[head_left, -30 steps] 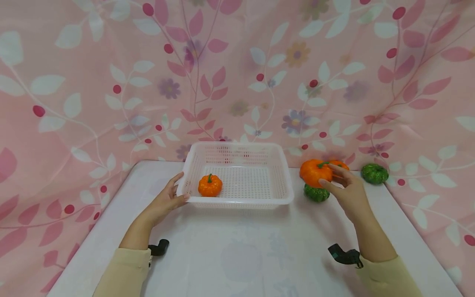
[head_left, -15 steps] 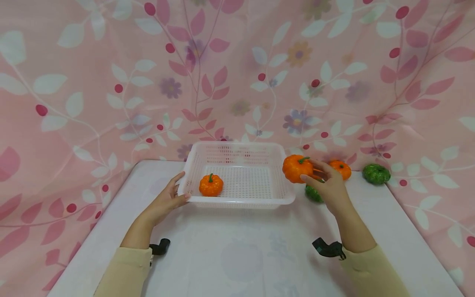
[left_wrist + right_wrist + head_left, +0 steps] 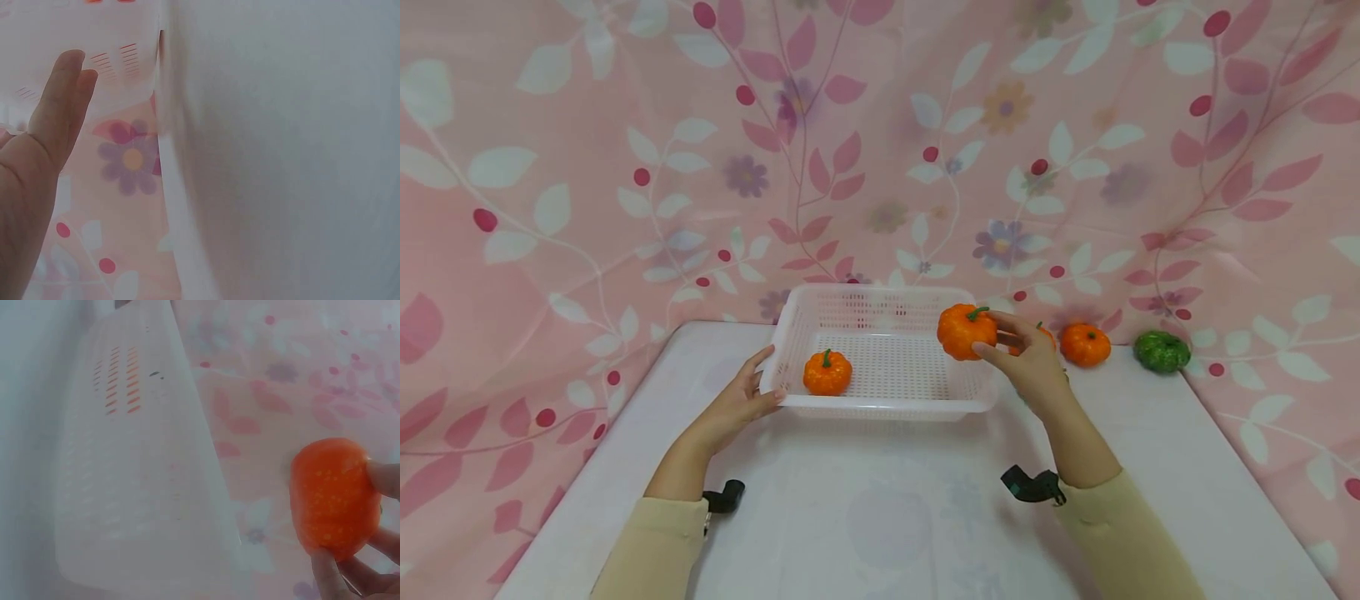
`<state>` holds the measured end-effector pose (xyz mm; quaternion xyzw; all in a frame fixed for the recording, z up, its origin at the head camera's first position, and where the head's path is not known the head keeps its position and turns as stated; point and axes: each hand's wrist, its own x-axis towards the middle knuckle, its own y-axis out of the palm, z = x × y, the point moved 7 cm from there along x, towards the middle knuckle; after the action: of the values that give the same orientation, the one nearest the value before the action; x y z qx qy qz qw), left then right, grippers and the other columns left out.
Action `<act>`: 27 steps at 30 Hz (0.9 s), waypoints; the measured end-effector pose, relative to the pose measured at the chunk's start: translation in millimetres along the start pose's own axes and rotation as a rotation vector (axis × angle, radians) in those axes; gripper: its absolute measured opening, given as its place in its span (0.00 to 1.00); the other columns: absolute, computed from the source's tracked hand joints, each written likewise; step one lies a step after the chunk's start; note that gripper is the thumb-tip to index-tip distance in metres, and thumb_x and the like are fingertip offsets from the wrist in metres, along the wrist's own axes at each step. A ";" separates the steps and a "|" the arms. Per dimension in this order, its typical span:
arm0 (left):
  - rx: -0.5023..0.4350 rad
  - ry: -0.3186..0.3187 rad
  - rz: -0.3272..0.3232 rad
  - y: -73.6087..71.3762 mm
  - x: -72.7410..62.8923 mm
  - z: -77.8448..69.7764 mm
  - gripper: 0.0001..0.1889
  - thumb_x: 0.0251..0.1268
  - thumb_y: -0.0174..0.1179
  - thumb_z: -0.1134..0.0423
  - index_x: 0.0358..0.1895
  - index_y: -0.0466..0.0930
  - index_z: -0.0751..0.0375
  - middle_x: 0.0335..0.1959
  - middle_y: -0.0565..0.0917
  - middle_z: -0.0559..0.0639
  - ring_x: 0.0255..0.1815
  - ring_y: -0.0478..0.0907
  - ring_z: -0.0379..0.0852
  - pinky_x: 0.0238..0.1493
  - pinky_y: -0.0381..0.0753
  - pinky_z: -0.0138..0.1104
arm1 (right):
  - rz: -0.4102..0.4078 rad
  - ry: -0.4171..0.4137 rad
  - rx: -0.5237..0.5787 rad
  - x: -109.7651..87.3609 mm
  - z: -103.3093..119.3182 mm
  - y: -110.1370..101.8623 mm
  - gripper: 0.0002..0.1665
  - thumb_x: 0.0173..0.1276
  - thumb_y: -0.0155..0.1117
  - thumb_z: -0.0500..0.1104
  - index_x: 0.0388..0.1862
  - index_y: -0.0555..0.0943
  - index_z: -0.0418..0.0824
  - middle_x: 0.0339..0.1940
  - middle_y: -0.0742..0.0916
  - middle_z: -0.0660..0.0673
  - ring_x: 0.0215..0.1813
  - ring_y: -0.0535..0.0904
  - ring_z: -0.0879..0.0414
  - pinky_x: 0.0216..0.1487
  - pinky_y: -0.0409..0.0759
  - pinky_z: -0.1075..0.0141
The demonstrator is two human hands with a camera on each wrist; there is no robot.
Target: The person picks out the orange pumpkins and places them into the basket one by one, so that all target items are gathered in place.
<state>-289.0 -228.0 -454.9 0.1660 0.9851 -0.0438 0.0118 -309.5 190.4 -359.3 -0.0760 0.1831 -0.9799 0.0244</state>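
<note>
A white plastic basket with slotted walls sits on the table, one small orange pumpkin in its left front part. My left hand holds the basket's left front corner, thumb at the rim; in the left wrist view the fingers lie along its outer wall. Over the basket's right side, my right hand grips a second orange pumpkin with a green stem, raised above the rim. From the right wrist, that pumpkin shows between thumb and fingertips, beside the basket wall.
Right of the basket stand an orange pumpkin and a green pumpkin. Another orange one is partly hidden behind my right hand. A pink floral cloth hangs behind the white-covered table.
My right hand has carried its pumpkin leftward and slightly up, from beside the other pumpkins to over the basket's right side. The left hand has stayed at the basket's corner.
</note>
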 end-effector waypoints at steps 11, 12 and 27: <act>-0.006 -0.004 -0.005 -0.7 1.1 1.8 0.47 0.72 0.60 0.66 0.82 0.36 0.46 0.76 0.57 0.68 0.65 0.68 0.60 0.61 0.78 0.35 | 0.108 0.019 -0.040 24.7 18.4 24.3 0.42 0.62 0.74 0.59 0.72 0.72 0.51 0.69 0.75 0.45 0.69 0.70 0.44 0.63 0.77 0.47; -0.009 -0.001 -0.002 -0.8 1.1 2.0 0.47 0.72 0.60 0.66 0.82 0.36 0.46 0.76 0.57 0.68 0.66 0.67 0.61 0.61 0.78 0.35 | 0.117 0.019 -0.046 27.6 20.8 26.6 0.41 0.62 0.74 0.58 0.72 0.72 0.51 0.68 0.75 0.45 0.68 0.70 0.44 0.63 0.77 0.47; -0.037 0.012 0.015 -0.8 0.8 2.3 0.47 0.72 0.60 0.66 0.82 0.35 0.47 0.75 0.58 0.68 0.65 0.70 0.58 0.61 0.78 0.36 | 0.370 0.005 -0.164 71.3 41.4 76.8 0.35 0.67 0.71 0.47 0.71 0.72 0.42 0.66 0.77 0.39 0.64 0.75 0.41 0.62 0.78 0.50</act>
<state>-290.0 -228.8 -457.2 0.1735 0.9845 -0.0245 0.0096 -371.8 98.7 -338.9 -0.0406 0.2730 -0.9407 0.1972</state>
